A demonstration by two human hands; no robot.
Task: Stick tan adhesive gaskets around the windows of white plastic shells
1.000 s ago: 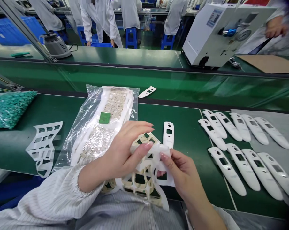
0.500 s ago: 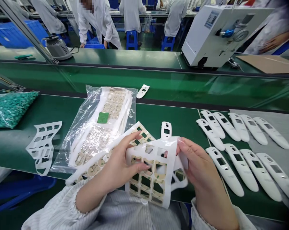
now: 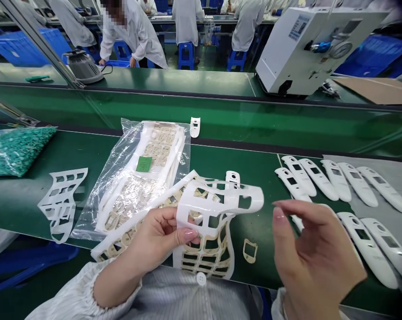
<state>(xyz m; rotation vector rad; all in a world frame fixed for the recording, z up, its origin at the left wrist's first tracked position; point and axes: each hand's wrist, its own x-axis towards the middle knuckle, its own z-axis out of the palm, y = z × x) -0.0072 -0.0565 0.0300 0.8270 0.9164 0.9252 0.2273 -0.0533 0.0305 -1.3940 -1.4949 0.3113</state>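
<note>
My left hand (image 3: 161,240) pinches the left edge of a die-cut sticker sheet (image 3: 196,222), white with rows of tan frames and open windows. Its white upper part curls away to the right. To the right of it, my right hand (image 3: 310,253) hovers above the table with thumb and forefinger apart, holding nothing. A loose tan frame-shaped piece (image 3: 249,259) lies between the sheet and that hand. Partly behind the curled sheet is a white plastic housing (image 3: 233,176). Another long sticker sheet (image 3: 122,242) runs under my left forearm.
White housings (image 3: 357,180) lie in rows at right, some on grey sheeting. A clear bag (image 3: 112,178) of sticker sheets, a cut-out white sheet (image 3: 62,200) and a bag of green pieces (image 3: 17,151) lie left. One housing (image 3: 195,128) rests by the green ledge.
My right hand has let go of the sheet and moved right. The sheet's top now curls out to the right. The loose tan piece has come into view, and the housing by the ledge has turned.
</note>
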